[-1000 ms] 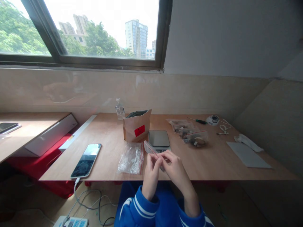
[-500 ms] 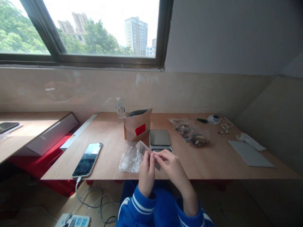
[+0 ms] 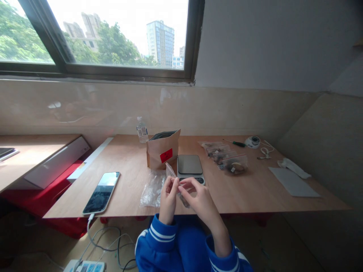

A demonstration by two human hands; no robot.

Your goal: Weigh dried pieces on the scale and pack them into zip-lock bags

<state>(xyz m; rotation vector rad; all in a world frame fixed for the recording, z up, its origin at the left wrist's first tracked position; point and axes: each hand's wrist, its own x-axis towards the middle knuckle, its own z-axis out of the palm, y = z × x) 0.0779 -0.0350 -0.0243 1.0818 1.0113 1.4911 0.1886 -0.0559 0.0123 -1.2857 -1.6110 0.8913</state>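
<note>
A small clear zip bag with a dark strip of contents low in it is pinched between both hands at its top edge. My left hand grips it with closed fingers, and my right hand pinches the same edge close beside. Behind them stands a digital scale with a bare metal plate. Left of my hands lies a pile of crumpled clear plastic bags. An open brown paper pouch with a red label stands upright beside the scale.
Several filled zip bags lie in a row right of the scale. Farther right are a screwdriver, a white dome camera and a grey sheet. A phone on a charging cable lies left; a water bottle stands behind.
Both hands have come slightly lower and left in the picture with the zip bag, and more of its dark contents shows below the fingers. The whole view has shifted a little.
</note>
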